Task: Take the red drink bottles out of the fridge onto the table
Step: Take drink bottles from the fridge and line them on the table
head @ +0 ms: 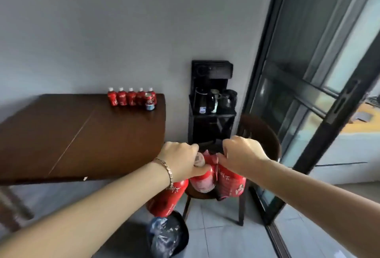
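Note:
Both my hands hang in front of me, carrying red drink bottles by their necks. My left hand (181,160) grips one red bottle (167,198) that dangles below it, and touches a middle bottle (202,183). My right hand (242,155) is closed on another red bottle (231,184). The three hang together above a chair, right of the dark wooden table (72,134). Several red bottles with white caps (127,97) stand in a row at the table's far right edge, with a red can (149,101) in front of them. The fridge is out of sight.
A dark wooden chair (265,134) stands under my hands. A black tea station with kettles (211,101) is against the wall beyond. A black bin with a plastic liner (167,235) sits on the tiled floor below. A glass sliding door (308,93) fills the right side.

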Available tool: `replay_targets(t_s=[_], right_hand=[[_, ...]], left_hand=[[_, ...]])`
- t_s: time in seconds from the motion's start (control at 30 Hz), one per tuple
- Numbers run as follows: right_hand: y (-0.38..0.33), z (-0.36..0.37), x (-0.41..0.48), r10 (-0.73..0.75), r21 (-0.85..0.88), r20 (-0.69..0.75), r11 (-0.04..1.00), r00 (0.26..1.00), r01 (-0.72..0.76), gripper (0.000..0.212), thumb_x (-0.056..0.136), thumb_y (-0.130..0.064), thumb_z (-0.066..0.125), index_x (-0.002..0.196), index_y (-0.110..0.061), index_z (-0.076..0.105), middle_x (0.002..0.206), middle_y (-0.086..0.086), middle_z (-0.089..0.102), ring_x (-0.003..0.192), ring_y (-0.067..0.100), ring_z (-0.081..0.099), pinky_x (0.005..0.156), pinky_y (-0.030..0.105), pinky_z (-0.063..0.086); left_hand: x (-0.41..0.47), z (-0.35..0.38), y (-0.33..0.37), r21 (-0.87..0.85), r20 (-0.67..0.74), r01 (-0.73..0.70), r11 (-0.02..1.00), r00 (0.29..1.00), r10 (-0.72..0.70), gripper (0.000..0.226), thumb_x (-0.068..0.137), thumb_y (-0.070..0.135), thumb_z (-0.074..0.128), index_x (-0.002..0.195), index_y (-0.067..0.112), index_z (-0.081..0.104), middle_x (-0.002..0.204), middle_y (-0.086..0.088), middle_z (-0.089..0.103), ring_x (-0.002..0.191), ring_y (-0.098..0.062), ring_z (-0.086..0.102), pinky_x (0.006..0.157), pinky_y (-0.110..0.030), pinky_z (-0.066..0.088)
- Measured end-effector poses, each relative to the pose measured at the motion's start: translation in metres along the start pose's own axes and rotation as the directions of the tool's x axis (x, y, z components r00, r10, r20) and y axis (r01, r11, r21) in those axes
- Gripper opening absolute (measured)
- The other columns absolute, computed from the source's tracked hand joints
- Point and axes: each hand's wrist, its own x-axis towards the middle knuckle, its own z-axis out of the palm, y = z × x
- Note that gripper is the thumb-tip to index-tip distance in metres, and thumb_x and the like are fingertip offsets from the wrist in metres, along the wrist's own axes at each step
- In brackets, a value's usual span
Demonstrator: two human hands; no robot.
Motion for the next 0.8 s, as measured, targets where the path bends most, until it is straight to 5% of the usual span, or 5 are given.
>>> replay_targets(t_s=[0.27, 0.53, 0.8], right_hand=[[-0.117, 0.044, 0.154, -0.191, 0.050, 0.062, 0.981, 0.980, 0.188, 0.025, 0.094, -0.039, 0.044, 0.086, -0.017, 0.052, 0.091, 0.001, 0.054, 0.092, 0.024, 0.062, 0.073, 0.032, 0.047], [-0.243, 0.086, 0.306, -0.115, 0.159, 0.101, 0.982, 0.988, 0.098, 0.025, 0.094, -0.042, 0.045, 0.083, -0.019, 0.049, 0.093, 0.000, 0.058, 0.082, 0.017, 0.058, 0.067, 0.028, 0.047], [-0.297, 0.130, 0.439, -0.003, 0.240, 0.196, 0.970, 0.981, -0.045, 0.024, 0.091, -0.043, 0.052, 0.090, -0.019, 0.054, 0.098, 0.001, 0.055, 0.085, 0.018, 0.060, 0.072, 0.032, 0.053]], left_hand=[[0.006, 0.049, -0.168, 0.021, 0.076, 0.237, 0.971, 0.968, -0.238, 0.044, 0.085, 0.064, 0.043, 0.085, 0.020, 0.044, 0.104, -0.006, 0.068, 0.101, -0.030, 0.063, 0.077, -0.030, 0.039], [0.035, 0.088, -0.366, 0.106, 0.126, 0.188, 0.976, 0.972, -0.201, 0.051, 0.088, 0.064, 0.038, 0.097, 0.015, 0.050, 0.102, -0.006, 0.068, 0.097, -0.029, 0.065, 0.075, -0.031, 0.042], [0.087, 0.132, -0.498, 0.121, 0.188, 0.234, 0.965, 0.949, -0.254, 0.055, 0.088, 0.065, 0.036, 0.102, 0.014, 0.050, 0.096, -0.003, 0.068, 0.090, -0.024, 0.066, 0.070, -0.028, 0.040]])
